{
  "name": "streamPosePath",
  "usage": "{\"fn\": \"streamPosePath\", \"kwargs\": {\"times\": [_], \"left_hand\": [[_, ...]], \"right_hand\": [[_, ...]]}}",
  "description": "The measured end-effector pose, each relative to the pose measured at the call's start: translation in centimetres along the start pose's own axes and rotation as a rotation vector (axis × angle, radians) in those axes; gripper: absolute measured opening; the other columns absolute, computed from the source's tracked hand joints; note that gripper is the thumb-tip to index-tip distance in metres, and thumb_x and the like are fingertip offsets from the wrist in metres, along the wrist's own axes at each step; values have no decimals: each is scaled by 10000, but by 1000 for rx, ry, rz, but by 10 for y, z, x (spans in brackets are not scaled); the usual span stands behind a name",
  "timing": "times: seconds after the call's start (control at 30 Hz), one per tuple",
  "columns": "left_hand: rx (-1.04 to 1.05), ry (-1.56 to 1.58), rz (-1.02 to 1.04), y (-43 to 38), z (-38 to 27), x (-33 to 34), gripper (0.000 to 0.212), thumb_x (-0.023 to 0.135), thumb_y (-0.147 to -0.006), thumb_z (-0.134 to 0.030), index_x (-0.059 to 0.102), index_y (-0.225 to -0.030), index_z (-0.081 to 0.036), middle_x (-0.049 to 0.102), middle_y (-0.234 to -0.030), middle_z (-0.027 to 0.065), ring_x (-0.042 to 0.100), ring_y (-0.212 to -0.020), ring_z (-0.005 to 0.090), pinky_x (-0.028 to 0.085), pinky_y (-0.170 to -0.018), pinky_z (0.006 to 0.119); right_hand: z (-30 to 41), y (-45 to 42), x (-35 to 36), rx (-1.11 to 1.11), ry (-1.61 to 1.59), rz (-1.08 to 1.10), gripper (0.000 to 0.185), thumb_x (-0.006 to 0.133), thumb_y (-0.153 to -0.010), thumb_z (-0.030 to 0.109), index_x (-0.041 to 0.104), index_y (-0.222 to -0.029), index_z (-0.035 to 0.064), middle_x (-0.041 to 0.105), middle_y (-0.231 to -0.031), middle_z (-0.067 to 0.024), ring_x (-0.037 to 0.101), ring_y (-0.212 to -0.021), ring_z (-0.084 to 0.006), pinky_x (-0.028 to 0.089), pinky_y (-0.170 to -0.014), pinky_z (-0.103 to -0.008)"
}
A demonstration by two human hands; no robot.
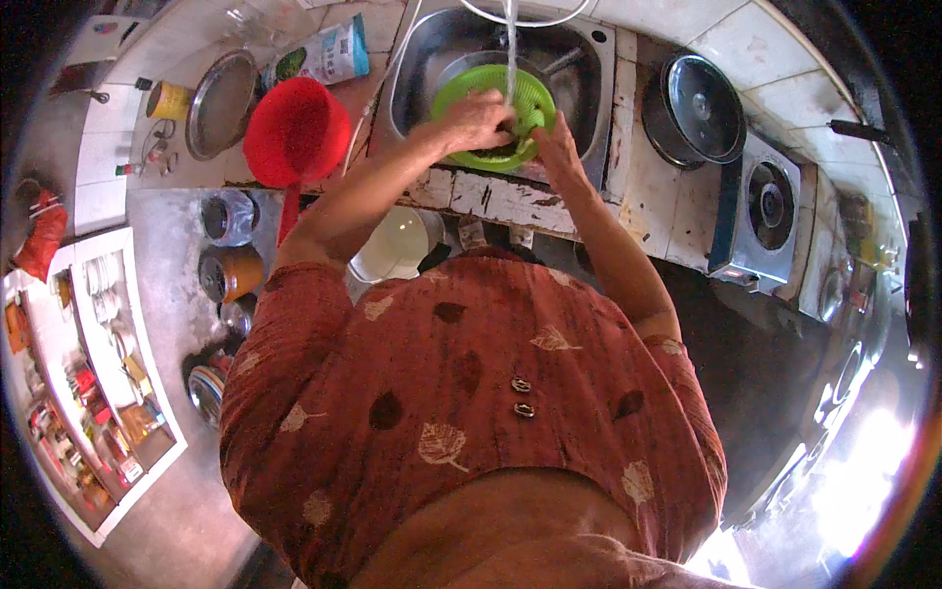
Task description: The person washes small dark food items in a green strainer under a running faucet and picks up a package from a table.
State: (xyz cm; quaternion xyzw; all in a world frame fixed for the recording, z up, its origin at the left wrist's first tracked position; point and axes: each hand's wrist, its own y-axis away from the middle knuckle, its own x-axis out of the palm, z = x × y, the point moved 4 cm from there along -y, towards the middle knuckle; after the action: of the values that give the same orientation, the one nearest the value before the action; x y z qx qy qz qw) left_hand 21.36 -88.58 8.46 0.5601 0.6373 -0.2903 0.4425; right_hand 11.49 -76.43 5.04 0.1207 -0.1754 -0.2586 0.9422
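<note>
A green plastic strainer basket (531, 85) sits in the stainless-steel sink (421, 81), over a grey metal bowl (460, 68). A stream of water (511, 51) falls into the basket. My left hand (480, 120) reaches over the basket from the left, fingers bent down; whether they hold anything is hidden. My right hand (561, 153) grips the basket's right rim, its thumb towards the inside. Small dark green pieces (508, 152), perhaps vegetable, lie low in the basket between my hands, partly covered by them.
Left of the sink lie a red plastic dipper (294, 132), a round metal tray (221, 107) and a printed pouch (320, 55). To the right stand a lidded dark pot (695, 110) and a gas stove (765, 206). A white bucket (394, 243) stands below the counter.
</note>
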Motion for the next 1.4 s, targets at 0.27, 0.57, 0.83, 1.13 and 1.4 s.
{"fn": "streamPosePath", "kwargs": {"times": [0.27, 0.57, 0.83, 1.13, 1.4], "left_hand": [[-49, 178, -256, 6, 11, -1, 480, 604, -651, 39, 507, -1106, -78, 589, -879, 154, 582, -879, 316, 467, -761, 381], [-2, -178, -306, 3, 30, -15, 427, 585, -745, -78, 435, -1142, -27, 565, -987, 205, 559, -900, 365, 450, -759, 417], [-66, 250, -247, -2, 37, 5, 373, 607, -733, -116, 511, -1091, -73, 609, -917, 171, 592, -874, 309, 463, -709, 405], [159, 72, -75, -16, 10, 20, 315, 640, -706, -70, 498, -985, -38, 544, -939, 177, 545, -863, 339, 456, -756, 421], [-114, 156, -72, -5, 20, 18, 533, 639, -704, -47, 428, -1192, -78, 538, -1031, 211, 531, -972, 353, 447, -822, 403]], "right_hand": [[-9, -9, -3, 8, 172, -128, 338, 489, -822, 119, 378, -1140, 101, 520, -969, -153, 587, -813, -270, 562, -562, -378], [-3, -6, 13, -11, -13, 11, 368, 487, -825, 114, 374, -1175, 107, 500, -944, -104, 560, -749, -192, 548, -575, -322], [-13, -12, 1, -20, -44, 17, 359, 506, -812, 134, 372, -1144, 107, 474, -925, -77, 554, -801, -196, 548, -594, -330], [1, -12, 9, 33, -1, 2, 354, 523, -829, 116, 372, -1147, 79, 506, -1014, -118, 600, -777, -212, 567, -577, -320], [-13, -28, -2, 116, 181, -138, 353, 506, -824, 102, 363, -1145, 62, 510, -978, -137, 608, -759, -242, 578, -533, -332]]}}
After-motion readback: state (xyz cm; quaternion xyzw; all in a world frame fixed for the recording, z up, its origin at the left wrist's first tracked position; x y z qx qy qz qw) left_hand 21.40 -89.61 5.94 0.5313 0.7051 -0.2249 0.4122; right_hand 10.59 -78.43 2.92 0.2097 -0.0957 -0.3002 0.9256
